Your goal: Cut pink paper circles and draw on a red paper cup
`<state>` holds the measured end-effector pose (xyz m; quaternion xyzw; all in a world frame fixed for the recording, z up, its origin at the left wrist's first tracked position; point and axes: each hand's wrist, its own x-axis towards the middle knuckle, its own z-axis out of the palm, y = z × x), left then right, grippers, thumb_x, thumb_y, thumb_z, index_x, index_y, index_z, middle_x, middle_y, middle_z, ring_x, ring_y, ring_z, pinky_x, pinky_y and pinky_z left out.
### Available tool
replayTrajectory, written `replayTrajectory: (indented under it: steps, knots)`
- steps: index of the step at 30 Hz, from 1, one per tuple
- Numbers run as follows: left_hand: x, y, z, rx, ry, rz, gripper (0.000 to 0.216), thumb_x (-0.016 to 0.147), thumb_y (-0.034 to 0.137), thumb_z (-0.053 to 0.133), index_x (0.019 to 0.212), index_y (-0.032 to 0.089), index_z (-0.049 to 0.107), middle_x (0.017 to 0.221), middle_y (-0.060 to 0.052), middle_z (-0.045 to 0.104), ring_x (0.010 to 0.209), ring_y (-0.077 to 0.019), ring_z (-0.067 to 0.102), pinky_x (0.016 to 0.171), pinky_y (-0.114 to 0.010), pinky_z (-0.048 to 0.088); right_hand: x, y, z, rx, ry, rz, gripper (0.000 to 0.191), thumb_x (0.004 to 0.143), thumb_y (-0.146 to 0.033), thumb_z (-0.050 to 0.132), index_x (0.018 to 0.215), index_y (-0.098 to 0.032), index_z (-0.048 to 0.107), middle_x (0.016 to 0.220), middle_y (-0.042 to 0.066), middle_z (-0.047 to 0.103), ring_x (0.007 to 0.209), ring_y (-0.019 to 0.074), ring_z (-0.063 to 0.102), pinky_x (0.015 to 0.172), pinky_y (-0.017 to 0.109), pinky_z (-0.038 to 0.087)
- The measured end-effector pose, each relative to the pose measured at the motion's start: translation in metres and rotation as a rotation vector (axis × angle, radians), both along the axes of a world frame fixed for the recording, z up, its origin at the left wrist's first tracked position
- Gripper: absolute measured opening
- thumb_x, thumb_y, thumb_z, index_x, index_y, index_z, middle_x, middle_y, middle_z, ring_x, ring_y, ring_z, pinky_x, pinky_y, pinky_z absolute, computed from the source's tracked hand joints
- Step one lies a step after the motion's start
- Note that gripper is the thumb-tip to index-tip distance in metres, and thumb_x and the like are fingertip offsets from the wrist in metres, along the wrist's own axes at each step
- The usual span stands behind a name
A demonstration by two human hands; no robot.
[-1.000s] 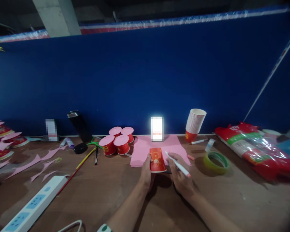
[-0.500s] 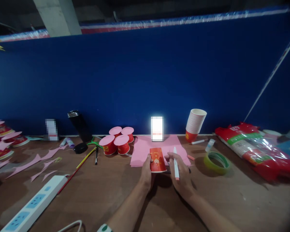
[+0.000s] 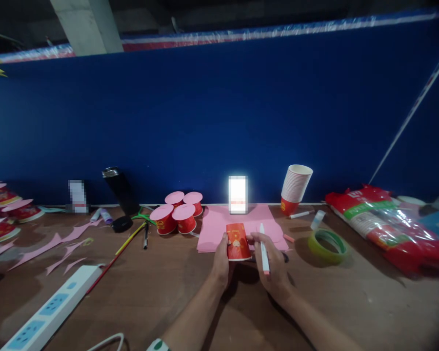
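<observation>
My left hand (image 3: 222, 267) grips the left side of a red paper cup (image 3: 237, 243). The cup is printed with gold figures and has its pale rim toward me. My right hand (image 3: 276, 268) is closed on a white marker (image 3: 264, 251) with a pinkish end pointing toward me. Its fingertips are at the cup's right side; whether they touch it I cannot tell. Beyond the cup lies a stack of pink paper (image 3: 214, 226). A small pink piece (image 3: 289, 238), perhaps a marker cap, sits at the stack's right edge.
Several red cups topped with pink discs (image 3: 184, 212) stand left of the paper. To the right are a stack of paper cups (image 3: 297, 185), green tape (image 3: 328, 246) and a red plastic package (image 3: 380, 219). A black flask (image 3: 122, 192) and power strip (image 3: 53, 304) are on the left.
My right hand has shifted slightly left with the marker, bringing its fingertips closer to the cup. My left hand and the cup stay nearly in place.
</observation>
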<state>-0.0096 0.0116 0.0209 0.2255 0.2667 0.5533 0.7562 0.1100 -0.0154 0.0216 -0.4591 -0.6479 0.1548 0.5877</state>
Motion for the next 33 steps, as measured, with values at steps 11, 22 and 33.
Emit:
replayTrajectory:
  steps: [11,22,33]
  knots:
    - [0.0,0.0033,-0.0045,-0.024,0.003,0.006,0.049,0.083,0.05,0.051,0.104,0.006,0.063,0.098,-0.016,0.07,0.092,-0.0275,0.066,0.09,-0.041,0.048,0.0016,-0.001,-0.002,-0.013,-0.027,0.027,0.024,0.092,-0.02,0.042,0.111,-0.02,0.055,0.109,0.01,0.064,0.096,0.0216,0.064,0.082,0.036,0.054]
    - [0.0002,0.0023,-0.0026,-0.048,0.003,0.025,0.046,0.083,0.047,0.052,0.101,0.007,0.063,0.093,-0.015,0.071,0.087,-0.0262,0.067,0.088,-0.04,0.049,0.0008,0.0016,-0.0068,-0.016,0.011,0.025,0.026,0.092,-0.022,0.041,0.113,-0.021,0.055,0.109,0.011,0.063,0.1,0.0231,0.062,0.081,0.037,0.055]
    - [0.0001,0.0016,-0.0009,-0.034,0.001,0.031,0.043,0.083,0.047,0.052,0.097,0.008,0.064,0.092,-0.014,0.071,0.084,-0.0254,0.068,0.087,-0.04,0.049,0.0022,0.0003,-0.0018,-0.029,-0.037,0.017,0.024,0.092,-0.02,0.042,0.112,-0.021,0.055,0.108,0.01,0.064,0.097,0.0223,0.063,0.081,0.036,0.055]
